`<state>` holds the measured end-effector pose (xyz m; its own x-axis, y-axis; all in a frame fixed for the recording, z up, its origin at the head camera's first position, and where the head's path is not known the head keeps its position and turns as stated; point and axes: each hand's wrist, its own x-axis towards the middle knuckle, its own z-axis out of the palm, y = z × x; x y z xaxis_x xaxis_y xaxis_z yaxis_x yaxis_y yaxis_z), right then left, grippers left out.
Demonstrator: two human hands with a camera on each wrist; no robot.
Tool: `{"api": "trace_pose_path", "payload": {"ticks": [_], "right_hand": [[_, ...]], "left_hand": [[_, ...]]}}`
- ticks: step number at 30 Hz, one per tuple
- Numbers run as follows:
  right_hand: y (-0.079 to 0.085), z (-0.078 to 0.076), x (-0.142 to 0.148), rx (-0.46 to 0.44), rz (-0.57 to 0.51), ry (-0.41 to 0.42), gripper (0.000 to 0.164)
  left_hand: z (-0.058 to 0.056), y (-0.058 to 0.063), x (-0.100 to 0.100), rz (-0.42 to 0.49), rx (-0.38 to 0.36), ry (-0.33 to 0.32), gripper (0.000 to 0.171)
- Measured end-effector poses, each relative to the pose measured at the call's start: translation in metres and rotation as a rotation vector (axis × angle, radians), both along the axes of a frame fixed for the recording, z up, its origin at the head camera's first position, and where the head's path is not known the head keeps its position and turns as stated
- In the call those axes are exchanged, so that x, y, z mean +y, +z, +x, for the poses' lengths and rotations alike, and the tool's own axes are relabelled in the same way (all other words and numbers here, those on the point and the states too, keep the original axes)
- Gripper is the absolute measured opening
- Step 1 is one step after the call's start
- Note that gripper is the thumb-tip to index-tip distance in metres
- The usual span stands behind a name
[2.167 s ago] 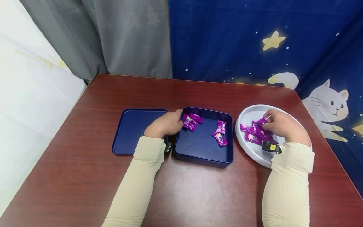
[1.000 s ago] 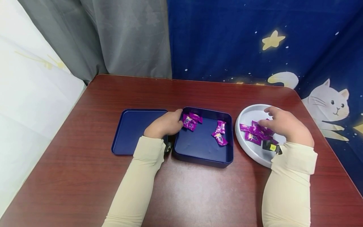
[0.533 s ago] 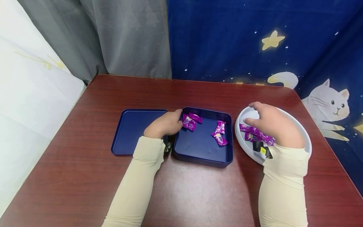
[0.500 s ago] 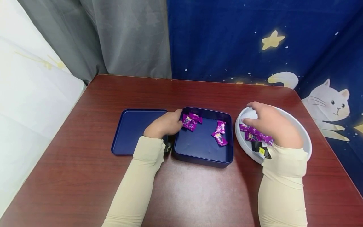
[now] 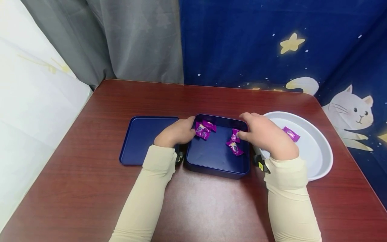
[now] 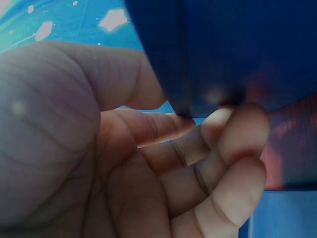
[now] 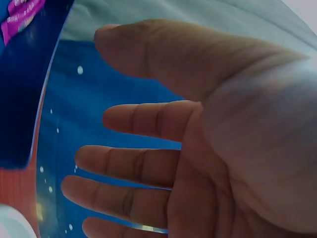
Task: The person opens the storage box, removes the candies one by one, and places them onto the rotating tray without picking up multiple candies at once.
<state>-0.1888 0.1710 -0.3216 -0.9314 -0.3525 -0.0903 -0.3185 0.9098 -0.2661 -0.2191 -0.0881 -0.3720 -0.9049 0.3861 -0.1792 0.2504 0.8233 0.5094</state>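
My left hand (image 5: 176,132) grips the left wall of a dark blue rectangular box (image 5: 217,166), thumb at the rim. In the left wrist view its curled fingers (image 6: 242,134) touch the outside of the box. My right hand (image 5: 269,134) hovers at the box's right rim, its thumb overlapping that edge. The right wrist view shows its fingers (image 7: 143,166) spread and nearly straight, holding nothing. Inside the box, purple wrapped candies (image 5: 202,131) lie in the far left corner, and two more candies (image 5: 234,148) by the right wall. One candy (image 5: 291,134) shows on the white round plate (image 5: 317,158), partly behind my right hand.
A flat dark blue lid (image 5: 142,141) lies on the brown table (image 5: 211,208), left of the box and partly beneath my left hand. Grey and blue curtains (image 5: 229,40) hang behind the table's far edge.
My right hand has moved left from over the plate to the box's right rim. It now covers the plate's left part, where several candies showed before. My left hand has stayed put.
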Motion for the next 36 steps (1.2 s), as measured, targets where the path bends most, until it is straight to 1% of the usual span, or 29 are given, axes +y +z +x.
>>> {"api": "trace_pose_path", "payload": {"ticks": [3,8,16,21,25,31,36], "right_hand": [[-0.004,-0.001,-0.007,0.000,0.003,0.015,0.060],[-0.011,-0.005,-0.016,-0.032,0.028,0.035,0.059],[-0.021,-0.009,-0.027,-0.019,0.051,0.067,0.053],[-0.028,-0.011,-0.035,-0.010,0.095,0.085,0.048],[-0.036,-0.014,-0.038,-0.033,0.130,0.097,0.046],[-0.043,-0.018,-0.040,-0.068,0.182,0.074,0.040],[-0.046,-0.018,-0.043,-0.082,0.224,0.014,0.044]], "left_hand": [[0.000,0.000,0.000,0.008,0.002,-0.003,0.062],[0.000,0.000,0.000,0.013,0.010,-0.008,0.063],[-0.001,-0.001,-0.001,0.021,0.008,-0.009,0.062],[-0.002,-0.002,-0.001,0.015,0.006,-0.005,0.062],[-0.002,-0.002,-0.001,0.010,0.003,-0.004,0.061],[-0.001,-0.001,-0.001,0.023,0.022,-0.017,0.062],[-0.002,-0.002,-0.001,0.016,0.012,-0.015,0.062]]}}
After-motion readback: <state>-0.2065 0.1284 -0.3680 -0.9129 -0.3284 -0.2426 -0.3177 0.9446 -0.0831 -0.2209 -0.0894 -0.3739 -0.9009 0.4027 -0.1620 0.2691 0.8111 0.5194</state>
